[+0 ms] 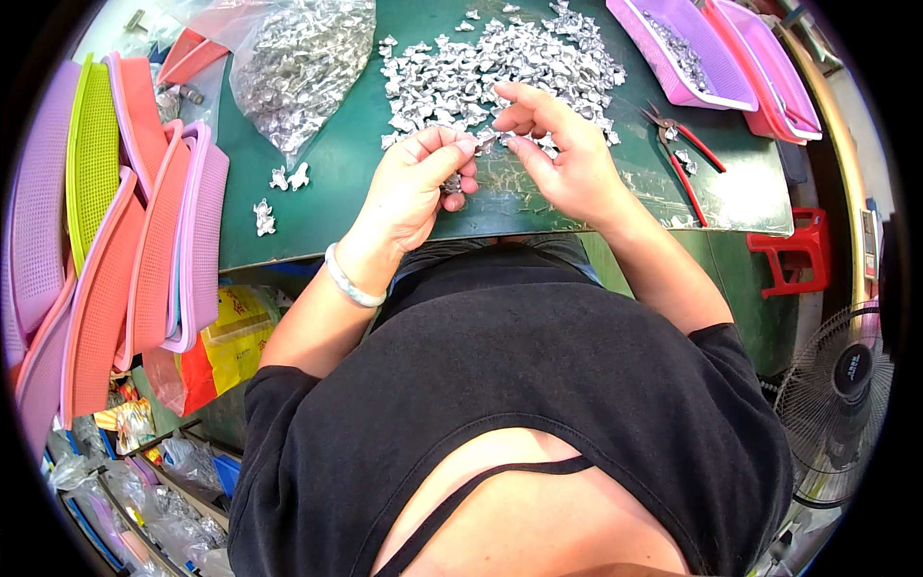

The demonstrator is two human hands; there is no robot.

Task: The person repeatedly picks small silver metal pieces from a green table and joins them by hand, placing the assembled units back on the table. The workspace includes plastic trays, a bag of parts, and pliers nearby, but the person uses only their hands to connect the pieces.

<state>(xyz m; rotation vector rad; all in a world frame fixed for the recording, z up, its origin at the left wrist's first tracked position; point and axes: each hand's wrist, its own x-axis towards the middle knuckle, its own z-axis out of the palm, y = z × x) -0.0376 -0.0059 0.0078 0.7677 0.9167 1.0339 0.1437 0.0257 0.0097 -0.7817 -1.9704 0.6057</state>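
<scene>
Small silver metal castings (500,62) lie in a broad heap on the green table. My left hand (409,183) is closed at the near edge of the heap, its thumb pressed toward the index finger. Under the curled fingers a silver metal casting (452,181) shows in part. My right hand (572,159) hovers just to the right, thumb and index finger apart, with nothing visible between them. Its fingertips are close to the heap's near edge, and whether they touch a piece there I cannot tell.
A clear plastic bag (303,72) of castings stands at the back left, near a few loose castings (264,218). Red-handled pliers (681,159) lie at right. Purple (711,82) and pink baskets (784,82) stand beyond. Stacked baskets (96,163), a red stool (796,252) and a fan (841,404) flank me.
</scene>
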